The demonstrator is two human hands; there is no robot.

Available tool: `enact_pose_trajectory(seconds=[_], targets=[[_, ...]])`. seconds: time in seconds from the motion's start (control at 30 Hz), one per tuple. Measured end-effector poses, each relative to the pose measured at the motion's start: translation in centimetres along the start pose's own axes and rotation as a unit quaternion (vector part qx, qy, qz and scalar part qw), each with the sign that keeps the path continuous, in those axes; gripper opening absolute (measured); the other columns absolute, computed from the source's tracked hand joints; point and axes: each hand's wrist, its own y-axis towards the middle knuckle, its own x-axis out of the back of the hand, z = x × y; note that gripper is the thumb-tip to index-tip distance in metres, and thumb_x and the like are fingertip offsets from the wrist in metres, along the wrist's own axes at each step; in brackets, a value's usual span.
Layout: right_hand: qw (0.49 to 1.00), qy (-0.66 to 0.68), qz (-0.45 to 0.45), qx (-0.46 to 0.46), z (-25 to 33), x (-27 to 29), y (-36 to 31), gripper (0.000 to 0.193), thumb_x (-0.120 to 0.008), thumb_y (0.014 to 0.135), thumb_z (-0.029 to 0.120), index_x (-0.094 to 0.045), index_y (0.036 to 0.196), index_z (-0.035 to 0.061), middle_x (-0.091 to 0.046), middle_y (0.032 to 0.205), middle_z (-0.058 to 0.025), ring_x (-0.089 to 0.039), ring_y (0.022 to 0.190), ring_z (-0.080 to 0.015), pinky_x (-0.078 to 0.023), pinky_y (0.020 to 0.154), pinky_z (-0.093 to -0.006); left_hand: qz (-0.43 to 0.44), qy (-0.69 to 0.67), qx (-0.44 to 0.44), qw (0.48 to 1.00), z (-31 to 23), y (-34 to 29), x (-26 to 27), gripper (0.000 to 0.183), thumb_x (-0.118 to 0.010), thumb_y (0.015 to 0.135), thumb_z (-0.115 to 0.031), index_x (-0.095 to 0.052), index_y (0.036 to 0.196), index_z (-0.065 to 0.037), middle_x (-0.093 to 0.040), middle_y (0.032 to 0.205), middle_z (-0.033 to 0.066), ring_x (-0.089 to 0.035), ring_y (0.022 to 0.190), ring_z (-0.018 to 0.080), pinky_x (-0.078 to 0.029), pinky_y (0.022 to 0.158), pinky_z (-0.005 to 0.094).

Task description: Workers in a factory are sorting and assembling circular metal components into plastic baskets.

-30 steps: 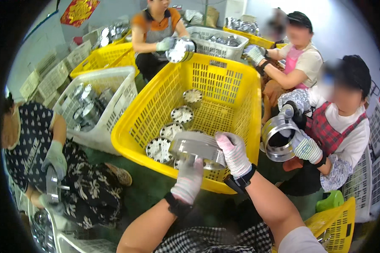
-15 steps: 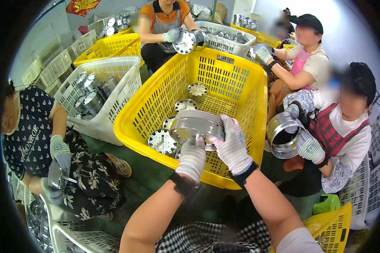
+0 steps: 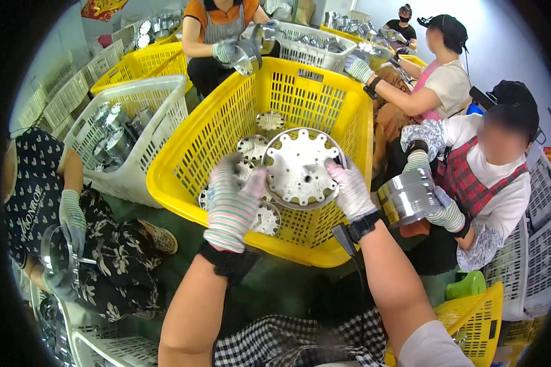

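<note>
A round silver metal part (image 3: 299, 168) with a scalloped inner plate faces me, held over the big yellow basket (image 3: 183, 153). My left hand (image 3: 234, 202), in a striped glove, grips its left edge. My right hand (image 3: 351, 188), also gloved, grips its right edge. Several similar round metal parts (image 3: 254, 147) lie on the basket's floor below it.
Several other people sit around the basket, each handling a metal part: one to my left (image 3: 58, 257), one at the far side (image 3: 245, 52), two on the right (image 3: 410, 196). A white basket (image 3: 159, 104) of parts stands left; more yellow and white baskets ring the area.
The metal part has been turned in my hands from edge-on to face-up and lifted closer; my view has tilted and moved toward the basket.
</note>
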Motion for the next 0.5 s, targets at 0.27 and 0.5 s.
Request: enact_pose_trajectory(seconds=[0.27, 0.5], targets=[[0.995, -0.018, 0.088, -0.033, -0.5, -1.6, -1.9, 0.053, -0.058, 0.096, 0.034, -0.045, 0.137, 0.0008, -0.056, 0.13, -0.0077, -0.056, 0.116, -0.0168, -0.047, 0.1, -0.0338, 0.17, -0.359, 0.176, 0.9, -2.0, 0.0, 0.3, 0.075, -0.071, 0.085, -0.045, -0.042, 0.138, 0.0, -0.055, 0.127, 0.0134, -0.057, 0.112, 0.0236, -0.048, 0.095, 0.0367], [0.992, 0.053, 0.112, 0.004, 0.2, -1.8, -2.7, 0.043, -0.049, 0.1, 0.031, -0.052, 0.131, 0.0009, -0.06, 0.125, -0.0075, -0.057, 0.112, -0.0166, -0.043, 0.102, -0.0333, 0.149, -0.281, 0.153, 0.936, 0.5, -0.4, 0.1, 0.047, -0.07, 0.084, -0.03, -0.063, 0.118, 0.002, -0.067, 0.109, 0.0101, -0.062, 0.102, 0.0206, -0.048, 0.094, 0.0369]])
